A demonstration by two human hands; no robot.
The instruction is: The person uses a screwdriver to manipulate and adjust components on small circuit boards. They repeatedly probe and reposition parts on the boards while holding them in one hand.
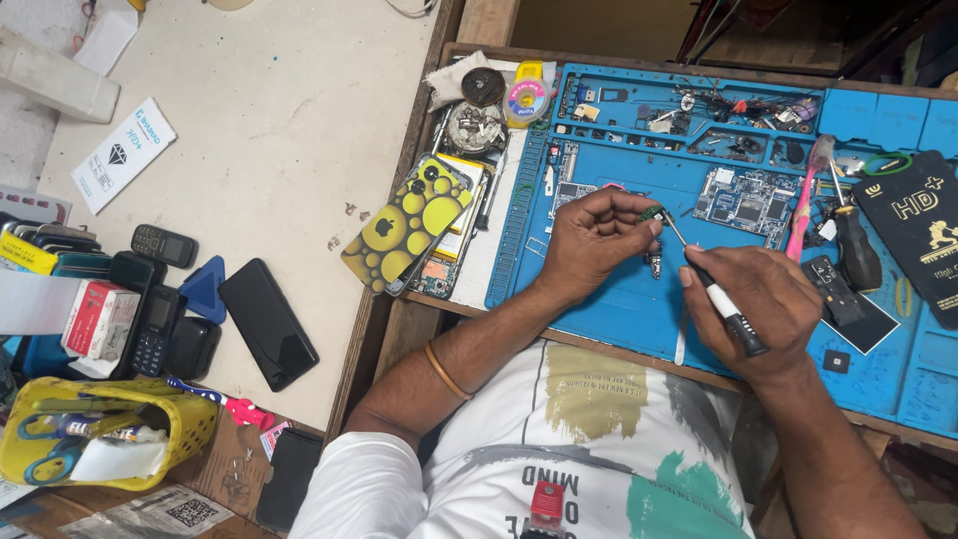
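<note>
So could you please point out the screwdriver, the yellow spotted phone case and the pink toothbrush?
screwdriver [720, 301], head view, on its white shaft.
yellow spotted phone case [409, 225], head view, on its middle.
pink toothbrush [805, 205], head view, on its handle.

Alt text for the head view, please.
Over a blue repair mat, the left hand pinches a small green part while the right hand holds a black-and-white screwdriver to it. A circuit board lies behind.

matt blue rubbery mat [599, 299], glossy black phone [267, 322], bare wooden bench edge [374, 329].
</note>
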